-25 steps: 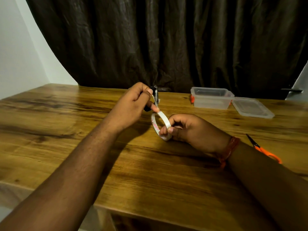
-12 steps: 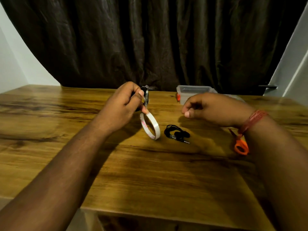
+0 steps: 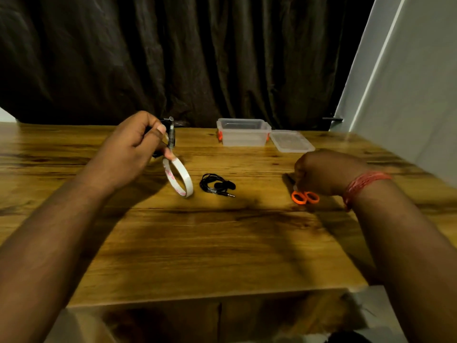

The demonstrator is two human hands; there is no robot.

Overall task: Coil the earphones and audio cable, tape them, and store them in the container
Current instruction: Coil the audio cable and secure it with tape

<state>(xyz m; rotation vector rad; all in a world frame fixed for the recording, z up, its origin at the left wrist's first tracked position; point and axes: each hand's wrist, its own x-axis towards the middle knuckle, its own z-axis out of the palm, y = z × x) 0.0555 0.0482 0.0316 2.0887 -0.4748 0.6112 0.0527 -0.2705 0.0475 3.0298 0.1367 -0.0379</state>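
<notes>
At the left, the left hand (image 3: 134,147) is raised above the worktop (image 3: 222,243), its fingers and thumb curled round a dark coiled bundle (image 3: 170,132), seemingly the audio cable, though most of it is hidden in the grip. From that bundle a strip of tape runs down to the tape roll (image 3: 178,179), which hangs tilted, its lower edge at or just above the wood; I cannot tell whether it touches. Just right of the roll lies the coiled pair of earphones (image 3: 216,185), flat on the worktop with its plug pointing right. Further right, the right hand (image 3: 321,173) is down on the orange-handled scissors (image 3: 303,195), fingers curled over them, the loops showing below the knuckles and the dark blade tip poking out toward the upper left; how firm the grip is cannot be made out. The coming cut, as I judge it, turns on this: the taut strip lies well to the left of the right hand, running roughly upright, so the scissors must travel left across the earphones and meet the strip crosswise. At the far edge stand the clear container (image 3: 243,132) and, touching its right side, its lid (image 3: 291,141). Counted: one roll, one held bundle, one earphone coil, one pair of scissors, one container, one lid.
</notes>
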